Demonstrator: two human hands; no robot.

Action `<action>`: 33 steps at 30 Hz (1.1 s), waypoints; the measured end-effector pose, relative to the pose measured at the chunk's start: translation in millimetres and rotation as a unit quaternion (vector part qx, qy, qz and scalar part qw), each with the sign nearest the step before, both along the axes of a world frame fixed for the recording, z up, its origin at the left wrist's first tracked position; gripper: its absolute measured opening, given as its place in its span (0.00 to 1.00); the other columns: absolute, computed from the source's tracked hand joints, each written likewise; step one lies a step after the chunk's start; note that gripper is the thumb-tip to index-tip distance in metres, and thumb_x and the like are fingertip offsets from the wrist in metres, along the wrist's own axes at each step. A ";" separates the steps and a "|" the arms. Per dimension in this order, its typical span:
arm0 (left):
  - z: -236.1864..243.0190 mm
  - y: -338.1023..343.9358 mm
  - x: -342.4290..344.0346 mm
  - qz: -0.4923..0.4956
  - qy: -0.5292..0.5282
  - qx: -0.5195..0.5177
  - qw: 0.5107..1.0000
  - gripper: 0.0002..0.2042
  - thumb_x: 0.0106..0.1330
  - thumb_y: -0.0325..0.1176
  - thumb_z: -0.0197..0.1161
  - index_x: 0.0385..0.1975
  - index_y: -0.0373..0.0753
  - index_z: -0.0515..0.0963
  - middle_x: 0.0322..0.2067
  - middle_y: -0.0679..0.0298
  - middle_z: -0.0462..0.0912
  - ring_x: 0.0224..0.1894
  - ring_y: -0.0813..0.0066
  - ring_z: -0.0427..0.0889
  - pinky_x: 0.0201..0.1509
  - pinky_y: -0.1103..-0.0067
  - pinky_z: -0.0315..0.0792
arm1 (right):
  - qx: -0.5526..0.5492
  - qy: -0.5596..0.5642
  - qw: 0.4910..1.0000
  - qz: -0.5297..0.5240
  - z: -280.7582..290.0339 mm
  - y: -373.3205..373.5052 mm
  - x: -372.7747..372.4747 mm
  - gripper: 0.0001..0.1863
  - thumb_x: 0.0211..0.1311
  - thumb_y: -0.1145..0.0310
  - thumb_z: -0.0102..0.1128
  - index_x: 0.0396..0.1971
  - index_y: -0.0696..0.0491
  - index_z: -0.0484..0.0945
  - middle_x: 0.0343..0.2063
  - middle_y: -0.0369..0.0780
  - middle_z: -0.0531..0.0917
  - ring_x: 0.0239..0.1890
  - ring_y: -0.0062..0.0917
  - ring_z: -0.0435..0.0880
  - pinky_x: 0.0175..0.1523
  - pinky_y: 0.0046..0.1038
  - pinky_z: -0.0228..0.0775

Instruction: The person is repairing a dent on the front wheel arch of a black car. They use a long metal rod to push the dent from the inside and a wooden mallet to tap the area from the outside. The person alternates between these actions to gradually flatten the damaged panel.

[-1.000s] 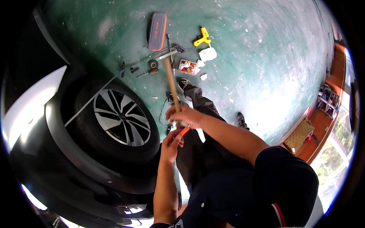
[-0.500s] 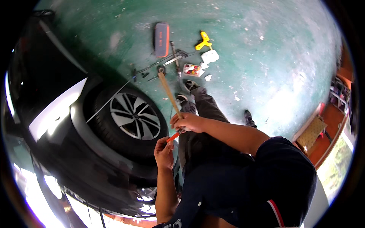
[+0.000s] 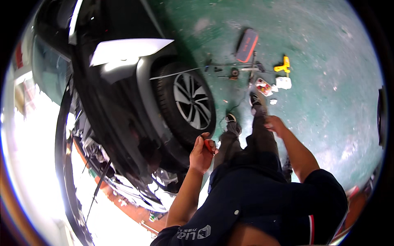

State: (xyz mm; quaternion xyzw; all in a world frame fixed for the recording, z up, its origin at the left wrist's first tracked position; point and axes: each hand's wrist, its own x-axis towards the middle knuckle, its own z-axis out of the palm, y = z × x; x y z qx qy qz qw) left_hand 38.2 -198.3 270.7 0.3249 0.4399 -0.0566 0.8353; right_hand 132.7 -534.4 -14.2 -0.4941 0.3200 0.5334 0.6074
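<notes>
Since the earlier frames our hands have drawn apart, and we no longer see the long wooden handle in our right hand, which now hangs over our right thigh; whether its grip is spread we cannot tell. Our left hand is pinching a small red-handled tool just beside the car wheel. Farther off on the green floor lie a red pad and a yellow tool.

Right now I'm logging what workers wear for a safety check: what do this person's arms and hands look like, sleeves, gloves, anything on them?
Both forearms are bare, and so are the left hand and right hand: no gloves, watch or rings show. The dark navy short-sleeved shirt ends at the upper arms; its right sleeve carries a red and white stripe near the hem.
</notes>
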 end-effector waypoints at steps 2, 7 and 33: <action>9.4 25.0 -5.3 -0.012 -0.017 0.019 1.000 0.16 0.76 0.45 0.52 0.51 0.40 0.74 0.31 0.64 0.77 0.34 0.69 0.75 0.42 0.70 0.70 | -0.129 0.008 0.992 0.009 -54.1 -49.6 -19.2 0.13 0.64 0.53 0.59 0.42 0.45 0.78 0.32 0.34 0.81 0.29 0.23 0.80 0.33 0.27 0.74; 38.1 80.8 -7.6 -0.019 -0.031 0.056 0.998 0.15 0.76 0.42 0.51 0.46 0.35 0.77 0.29 0.64 0.77 0.31 0.72 0.73 0.39 0.76 0.67 | -0.327 0.046 0.941 -0.067 -110.8 -170.6 -79.6 0.12 0.62 0.58 0.55 0.35 0.50 0.77 0.25 0.40 0.77 0.22 0.27 0.77 0.22 0.28 0.71; 149.8 365.1 209.4 -0.414 -0.134 0.766 0.473 0.16 0.69 0.43 0.67 0.52 0.43 0.84 0.39 0.71 0.83 0.47 0.80 0.77 0.62 0.79 0.65 | -0.147 0.047 0.984 -0.086 21.9 93.0 -185.7 0.21 0.61 0.44 0.63 0.40 0.47 0.80 0.27 0.37 0.79 0.24 0.21 0.74 0.22 0.28 0.65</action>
